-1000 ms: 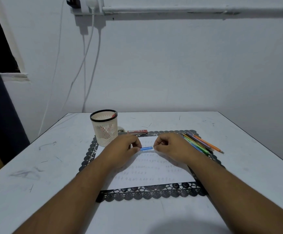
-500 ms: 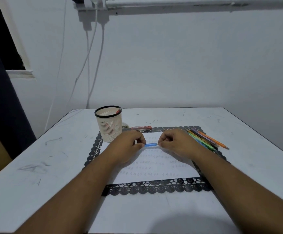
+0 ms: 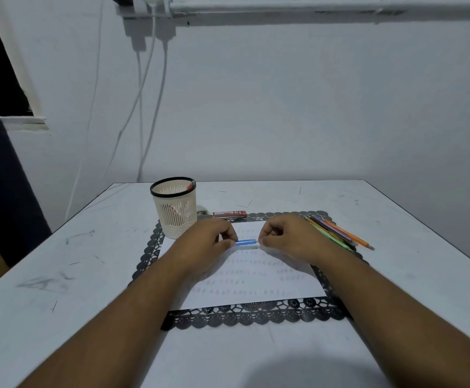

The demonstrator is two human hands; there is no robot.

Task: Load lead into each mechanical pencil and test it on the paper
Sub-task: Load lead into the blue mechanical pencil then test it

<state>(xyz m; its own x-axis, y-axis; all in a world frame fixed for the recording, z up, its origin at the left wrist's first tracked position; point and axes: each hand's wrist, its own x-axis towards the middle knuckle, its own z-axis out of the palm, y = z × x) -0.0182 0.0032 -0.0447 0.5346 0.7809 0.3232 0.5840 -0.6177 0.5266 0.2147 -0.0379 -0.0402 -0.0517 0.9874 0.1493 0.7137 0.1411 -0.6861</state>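
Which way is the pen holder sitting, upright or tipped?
Upright. The pen holder stands on its base on the table, black rim up, left of the left hand.

A mesh cup (image 3: 174, 211) stands at the black lace mat's (image 3: 250, 315) far-left corner (white cables (image 3: 155, 88) behind).

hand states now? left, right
Left hand: pinching one end of the slim blue mechanical pencil.
Right hand: pinching its other end.

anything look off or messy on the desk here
Nothing is spilled or broken. The table carries dark scuffs and stray pencil-like marks, mostly on its left side. Both hands hold the blue pencil over the paper.
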